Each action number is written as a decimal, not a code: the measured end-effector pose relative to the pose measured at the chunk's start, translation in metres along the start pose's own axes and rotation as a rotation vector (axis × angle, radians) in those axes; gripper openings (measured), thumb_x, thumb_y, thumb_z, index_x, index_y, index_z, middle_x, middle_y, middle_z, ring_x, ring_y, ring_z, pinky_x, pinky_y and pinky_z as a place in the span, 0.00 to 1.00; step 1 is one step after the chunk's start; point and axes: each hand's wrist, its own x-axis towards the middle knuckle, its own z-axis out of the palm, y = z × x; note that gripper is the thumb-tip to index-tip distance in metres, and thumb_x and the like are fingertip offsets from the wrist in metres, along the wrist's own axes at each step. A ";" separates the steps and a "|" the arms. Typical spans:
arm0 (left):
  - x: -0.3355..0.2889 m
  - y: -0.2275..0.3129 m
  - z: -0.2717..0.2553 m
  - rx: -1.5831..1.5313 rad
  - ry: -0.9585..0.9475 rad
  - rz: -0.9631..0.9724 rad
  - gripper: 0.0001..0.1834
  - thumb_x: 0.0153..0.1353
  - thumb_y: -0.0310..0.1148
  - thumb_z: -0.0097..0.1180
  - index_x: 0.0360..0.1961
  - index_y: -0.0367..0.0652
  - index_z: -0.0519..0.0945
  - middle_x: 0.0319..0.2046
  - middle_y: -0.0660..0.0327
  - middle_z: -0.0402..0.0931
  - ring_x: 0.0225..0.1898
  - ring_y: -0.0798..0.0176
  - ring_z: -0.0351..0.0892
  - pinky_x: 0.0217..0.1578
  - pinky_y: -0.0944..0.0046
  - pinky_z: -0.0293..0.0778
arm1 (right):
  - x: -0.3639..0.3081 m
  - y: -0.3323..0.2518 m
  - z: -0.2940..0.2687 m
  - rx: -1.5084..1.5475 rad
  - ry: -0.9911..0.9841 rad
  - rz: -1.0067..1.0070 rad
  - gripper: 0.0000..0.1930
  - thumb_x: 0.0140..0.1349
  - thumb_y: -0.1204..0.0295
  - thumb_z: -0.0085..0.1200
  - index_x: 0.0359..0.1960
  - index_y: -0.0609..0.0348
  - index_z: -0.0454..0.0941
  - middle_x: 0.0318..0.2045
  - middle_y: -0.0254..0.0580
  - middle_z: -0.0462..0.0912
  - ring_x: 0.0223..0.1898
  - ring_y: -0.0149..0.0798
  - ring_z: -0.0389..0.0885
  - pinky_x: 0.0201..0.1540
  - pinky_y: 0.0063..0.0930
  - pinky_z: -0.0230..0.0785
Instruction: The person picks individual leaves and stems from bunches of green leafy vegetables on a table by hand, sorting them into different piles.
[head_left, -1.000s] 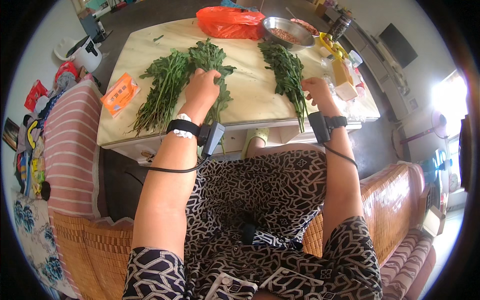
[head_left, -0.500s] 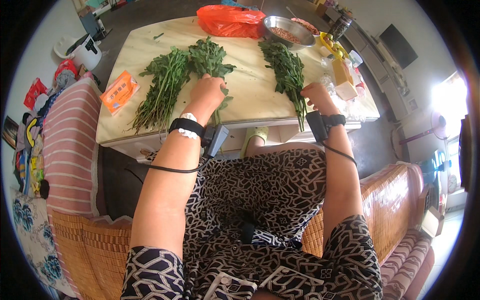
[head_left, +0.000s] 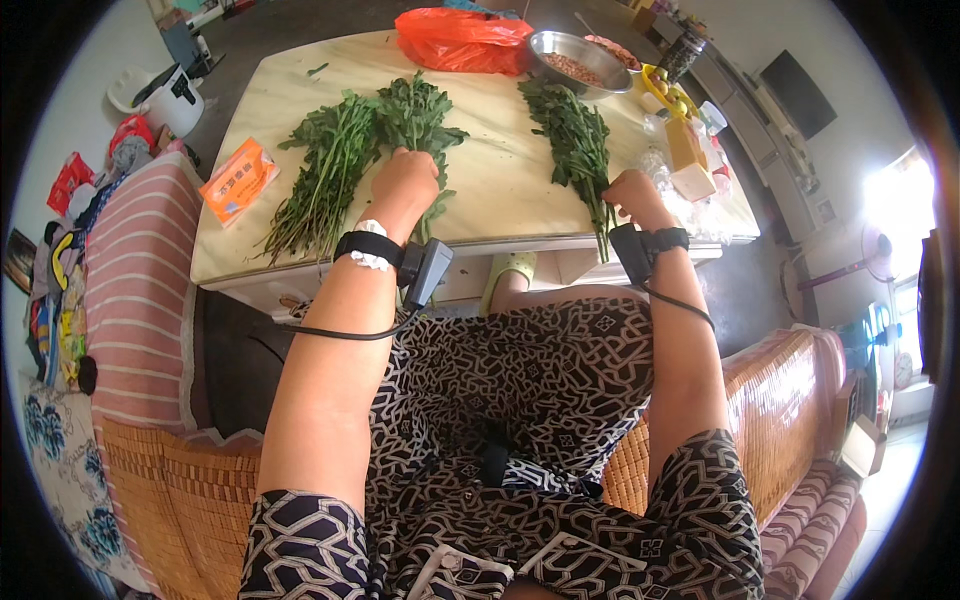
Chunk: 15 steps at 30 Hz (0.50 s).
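Three bunches of leafy green stalks lie on the pale table. My left hand (head_left: 405,185) is closed around the stalks of the middle bunch (head_left: 415,112), whose leaves spread beyond my knuckles and whose lower stems show beside my wrist. Just left of it rests a longer bunch (head_left: 325,175), its cut stems toward me. The right bunch (head_left: 568,135) lies with its stems reaching the near edge. Beside those stems is my right hand (head_left: 640,197), fingers curled and fingertips at the bunch's edge; what they pinch, if anything, cannot be made out.
An orange packet (head_left: 240,182) lies at the table's left. Along the back are a red plastic bag (head_left: 465,40) and a steel bowl (head_left: 600,75) of small reddish-brown pieces. A yellow fruit basket (head_left: 665,90), a box (head_left: 690,160) and clear plastic crowd the right side.
My left hand has shifted slightly left and toward me, still on the middle bunch. My right hand has hardly moved. The orange packet looks slightly different in tilt.
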 end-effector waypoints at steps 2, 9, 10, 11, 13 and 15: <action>-0.003 0.000 -0.003 -0.012 -0.002 0.012 0.10 0.54 0.28 0.52 0.36 0.53 0.82 0.49 0.57 0.72 0.50 0.51 0.75 0.47 0.55 0.72 | 0.000 0.004 0.001 0.025 0.050 -0.048 0.11 0.49 0.70 0.56 0.19 0.68 0.78 0.12 0.43 0.75 0.13 0.38 0.76 0.14 0.31 0.67; -0.002 -0.007 -0.003 -0.066 0.045 0.048 0.13 0.50 0.36 0.57 0.39 0.52 0.83 0.44 0.56 0.76 0.47 0.51 0.76 0.47 0.55 0.72 | -0.007 -0.003 -0.015 0.133 0.074 -0.029 0.11 0.48 0.67 0.57 0.27 0.63 0.78 0.19 0.37 0.77 0.18 0.30 0.73 0.16 0.24 0.61; -0.001 -0.007 -0.002 -0.065 0.039 0.037 0.13 0.51 0.36 0.57 0.39 0.52 0.83 0.44 0.56 0.77 0.47 0.52 0.76 0.47 0.54 0.72 | -0.008 -0.005 -0.015 0.130 0.120 -0.039 0.11 0.48 0.67 0.57 0.28 0.63 0.78 0.19 0.37 0.76 0.18 0.30 0.72 0.16 0.24 0.61; 0.000 -0.007 -0.001 -0.063 0.033 0.026 0.13 0.51 0.37 0.57 0.39 0.51 0.83 0.44 0.56 0.77 0.47 0.52 0.76 0.47 0.54 0.72 | -0.009 -0.007 -0.015 0.128 0.167 -0.050 0.11 0.48 0.67 0.57 0.28 0.63 0.79 0.19 0.36 0.76 0.19 0.29 0.72 0.17 0.24 0.61; -0.001 -0.002 -0.002 -0.064 0.029 0.026 0.13 0.51 0.37 0.56 0.39 0.51 0.83 0.44 0.56 0.77 0.47 0.52 0.76 0.47 0.54 0.72 | -0.005 -0.002 -0.016 0.135 0.259 -0.094 0.12 0.47 0.67 0.59 0.29 0.63 0.80 0.19 0.39 0.77 0.20 0.33 0.75 0.20 0.26 0.64; -0.004 0.001 -0.004 -0.062 0.035 0.040 0.12 0.52 0.38 0.57 0.39 0.51 0.83 0.44 0.57 0.77 0.47 0.52 0.76 0.47 0.54 0.72 | -0.006 -0.005 -0.017 0.170 0.337 -0.120 0.13 0.44 0.69 0.60 0.28 0.67 0.81 0.19 0.46 0.81 0.22 0.39 0.79 0.26 0.32 0.71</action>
